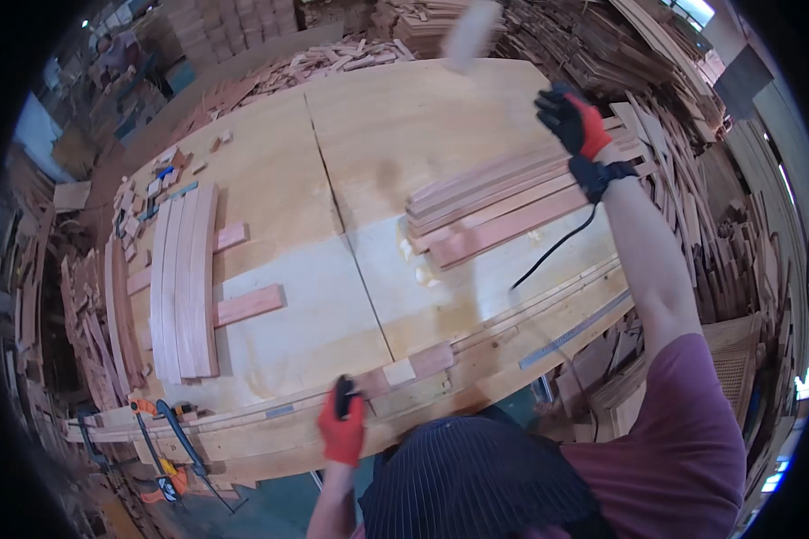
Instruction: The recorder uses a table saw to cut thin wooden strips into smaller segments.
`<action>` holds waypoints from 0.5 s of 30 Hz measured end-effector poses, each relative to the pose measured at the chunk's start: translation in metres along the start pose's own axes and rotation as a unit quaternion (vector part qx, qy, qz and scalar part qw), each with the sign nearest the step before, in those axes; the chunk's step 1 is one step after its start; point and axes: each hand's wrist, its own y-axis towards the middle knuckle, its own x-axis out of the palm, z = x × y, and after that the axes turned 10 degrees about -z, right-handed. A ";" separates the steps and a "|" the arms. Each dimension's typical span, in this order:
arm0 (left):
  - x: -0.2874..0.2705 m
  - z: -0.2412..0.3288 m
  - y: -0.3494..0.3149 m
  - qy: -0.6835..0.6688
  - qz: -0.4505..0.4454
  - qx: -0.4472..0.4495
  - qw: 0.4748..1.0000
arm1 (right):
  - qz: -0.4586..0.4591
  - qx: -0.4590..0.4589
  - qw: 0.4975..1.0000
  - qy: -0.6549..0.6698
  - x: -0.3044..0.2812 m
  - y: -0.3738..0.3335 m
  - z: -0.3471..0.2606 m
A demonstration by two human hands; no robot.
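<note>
My right hand (pixel 573 123), in a black and red glove, reaches over the far right of a pale plywood bench (pixel 270 162). Its fingers look stretched out, with nothing visible in them. Beyond it, past the bench's far edge, a whitish thing (pixel 470 36) is smeared by motion; I cannot tell its kind. My left hand (pixel 342 420), gloved alike, is at the bench's near edge with its fingers curled; what they grip, if anything, is hidden. Beside it a short reddish wood piece (pixel 433 361) lies along the edge. Below the right wrist several planed boards (pixel 503 216) lie side by side.
Pale boards (pixel 184 278) lie across two reddish sticks on the left, near small offcuts (pixel 157 189). Orange and blue clamps (pixel 166 449) hang at the near left edge. A black cord (pixel 553 251) trails from the right wrist. Timber stacks (pixel 566 54) stand around the bench.
</note>
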 end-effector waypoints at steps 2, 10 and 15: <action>0.069 0.017 0.030 -0.061 -0.097 -0.009 0.993 | 0.000 0.051 0.976 -0.210 -0.009 -0.003 0.034; 0.237 0.038 0.193 0.018 -0.089 -0.086 0.992 | -0.079 0.189 0.762 -0.615 -0.046 -0.130 0.171; 0.275 0.005 0.240 -0.004 -0.054 0.006 0.999 | -0.108 0.122 0.713 -0.682 -0.072 -0.129 0.178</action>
